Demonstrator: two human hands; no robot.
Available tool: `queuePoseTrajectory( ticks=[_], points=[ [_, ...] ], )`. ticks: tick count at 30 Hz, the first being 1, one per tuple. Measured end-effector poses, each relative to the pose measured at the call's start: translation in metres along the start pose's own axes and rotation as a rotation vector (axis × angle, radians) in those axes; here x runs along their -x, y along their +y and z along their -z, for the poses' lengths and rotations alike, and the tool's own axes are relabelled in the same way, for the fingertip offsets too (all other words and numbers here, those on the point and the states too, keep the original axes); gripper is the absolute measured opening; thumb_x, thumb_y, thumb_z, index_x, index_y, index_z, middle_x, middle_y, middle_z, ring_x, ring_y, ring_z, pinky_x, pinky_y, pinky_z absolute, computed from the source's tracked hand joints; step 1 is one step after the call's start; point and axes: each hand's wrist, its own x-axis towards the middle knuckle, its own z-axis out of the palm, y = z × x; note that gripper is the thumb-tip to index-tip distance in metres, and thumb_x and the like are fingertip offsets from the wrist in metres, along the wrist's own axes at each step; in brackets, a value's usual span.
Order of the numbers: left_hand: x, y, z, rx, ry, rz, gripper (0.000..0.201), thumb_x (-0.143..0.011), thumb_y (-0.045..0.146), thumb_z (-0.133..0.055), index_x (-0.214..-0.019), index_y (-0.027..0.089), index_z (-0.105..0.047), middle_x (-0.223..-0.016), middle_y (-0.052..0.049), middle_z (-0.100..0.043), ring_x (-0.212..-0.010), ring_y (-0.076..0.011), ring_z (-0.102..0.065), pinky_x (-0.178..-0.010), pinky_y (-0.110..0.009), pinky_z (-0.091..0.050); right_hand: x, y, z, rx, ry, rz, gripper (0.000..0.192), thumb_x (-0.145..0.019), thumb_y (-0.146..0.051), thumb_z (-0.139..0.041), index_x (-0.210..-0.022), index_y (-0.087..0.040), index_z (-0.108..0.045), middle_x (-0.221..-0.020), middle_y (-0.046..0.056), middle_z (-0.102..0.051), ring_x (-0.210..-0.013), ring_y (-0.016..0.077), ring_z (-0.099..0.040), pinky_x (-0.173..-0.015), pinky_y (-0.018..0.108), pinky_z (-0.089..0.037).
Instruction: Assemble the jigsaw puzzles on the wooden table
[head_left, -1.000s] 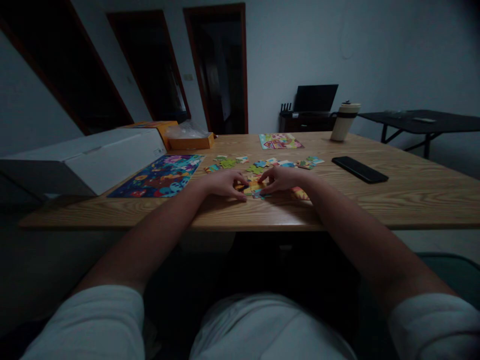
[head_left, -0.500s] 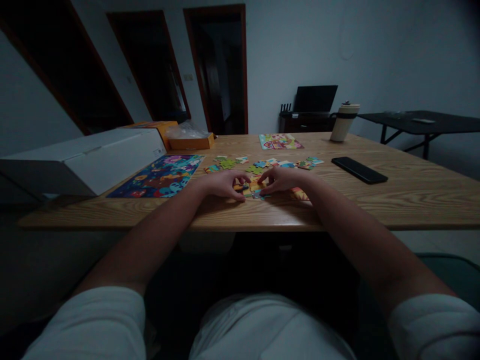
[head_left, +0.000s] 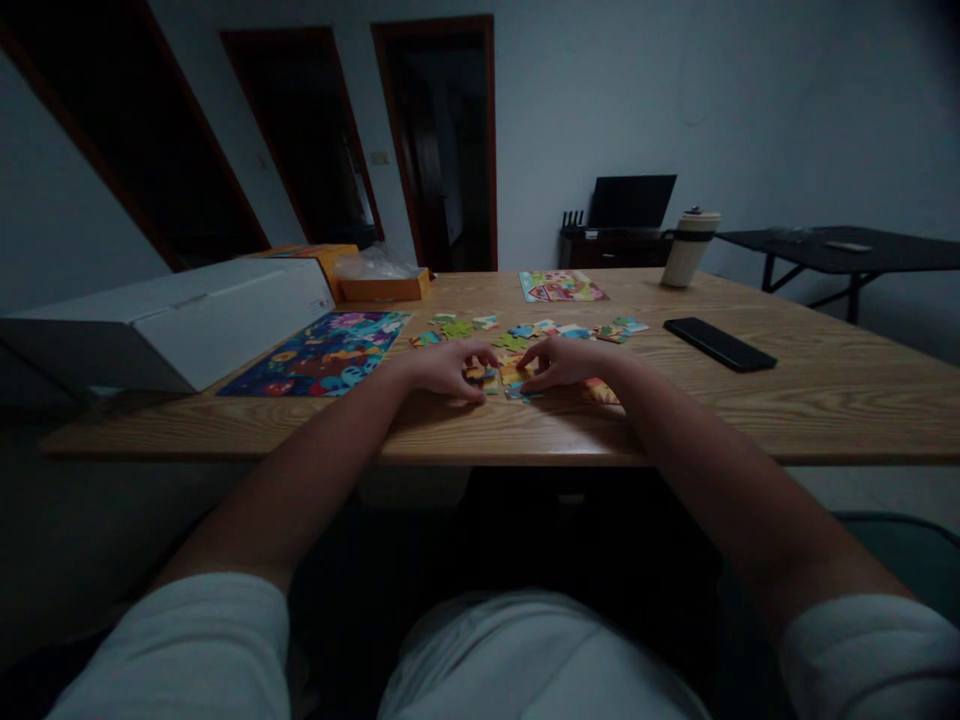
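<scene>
My left hand (head_left: 452, 370) curves its thumb and fingers around a yellow-and-dark jigsaw piece (head_left: 481, 377) lying near the table's front edge. Just to the right, my right hand (head_left: 559, 362) grips an orange-and-blue jigsaw piece (head_left: 514, 372) between thumb and fingers. A narrow gap separates these two pieces. Under my right wrist, a reddish jigsaw piece (head_left: 600, 391) is partly hidden. Several loose pieces, among them a green jigsaw piece (head_left: 456, 328), are scattered just beyond my hands.
On the left, a dark blue picture sheet (head_left: 322, 355) lies beside a white box (head_left: 225, 310). An orange tray (head_left: 384, 288) holding clear plastic stands behind. Farther right are a pink-and-green picture (head_left: 562, 286), a black phone (head_left: 718, 343) and a cream tumbler (head_left: 688, 250).
My left hand has shifted slightly left with its piece, and a gap now shows between the two pieces. My right hand has barely moved.
</scene>
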Motion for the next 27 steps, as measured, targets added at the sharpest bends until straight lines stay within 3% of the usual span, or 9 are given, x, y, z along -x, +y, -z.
queuePoseTrajectory(
  ticks=[5,11,14,17,22,27],
  points=[
    [0.005,-0.012,0.011,-0.008,-0.032,0.102,0.083,-0.064,0.062,-0.075,-0.136,0.026,-0.054,-0.132,-0.006,-0.059,-0.114,-0.0233,-0.058,-0.091,-0.027,-0.044,0.001,-0.001,0.001,-0.013,-0.006,0.005,0.073,-0.069,-0.066,-0.072,-0.129,-0.024,-0.065,-0.11,0.008,-0.071,-0.091,0.0227,-0.066,-0.077,0.029,-0.048],
    [0.006,-0.019,0.012,-0.119,-0.105,0.081,0.061,-0.07,0.058,-0.069,-0.123,0.027,-0.067,-0.13,-0.004,-0.063,-0.115,-0.0241,-0.058,-0.094,-0.027,-0.042,0.001,0.0,0.0,-0.015,-0.005,0.016,0.072,-0.07,-0.066,-0.072,-0.128,-0.024,-0.066,-0.11,0.008,-0.071,-0.092,0.0233,-0.065,-0.077,0.029,-0.048],
    [0.005,-0.027,0.013,-0.184,-0.036,0.074,0.046,-0.079,0.042,-0.063,-0.122,0.028,-0.067,-0.132,-0.004,-0.061,-0.119,-0.0229,-0.055,-0.1,-0.028,-0.039,0.003,-0.002,0.001,-0.027,-0.006,0.006,0.071,-0.07,-0.066,-0.072,-0.127,-0.024,-0.066,-0.109,0.008,-0.071,-0.092,0.0236,-0.065,-0.077,0.03,-0.048],
    [0.003,-0.029,0.012,-0.195,0.054,0.118,0.05,-0.082,0.043,-0.059,-0.127,0.023,-0.063,-0.134,-0.007,-0.06,-0.121,-0.0232,-0.054,-0.1,-0.029,-0.039,0.004,-0.004,0.002,-0.032,-0.008,0.009,0.071,-0.071,-0.066,-0.071,-0.127,-0.023,-0.066,-0.109,0.009,-0.071,-0.091,0.0234,-0.066,-0.078,0.03,-0.048],
    [-0.002,-0.011,0.004,-0.158,-0.012,0.162,0.07,-0.071,0.066,-0.065,-0.124,0.02,-0.064,-0.125,-0.009,-0.065,-0.108,-0.0255,-0.061,-0.087,-0.028,-0.045,0.003,-0.002,0.001,-0.008,-0.012,-0.003,0.072,-0.071,-0.064,-0.072,-0.13,-0.025,-0.065,-0.106,0.008,-0.072,-0.088,0.0229,-0.066,-0.077,0.03,-0.048],
    [-0.008,-0.013,-0.002,-0.006,0.02,0.086,0.059,-0.077,0.047,-0.066,-0.127,0.018,-0.06,-0.12,-0.009,-0.067,-0.099,-0.021,-0.064,-0.082,-0.027,-0.047,0.001,0.0,0.0,-0.014,-0.006,-0.009,0.072,-0.07,-0.064,-0.072,-0.13,-0.025,-0.065,-0.107,0.008,-0.071,-0.088,0.0229,-0.066,-0.076,0.03,-0.048]
  ],
)
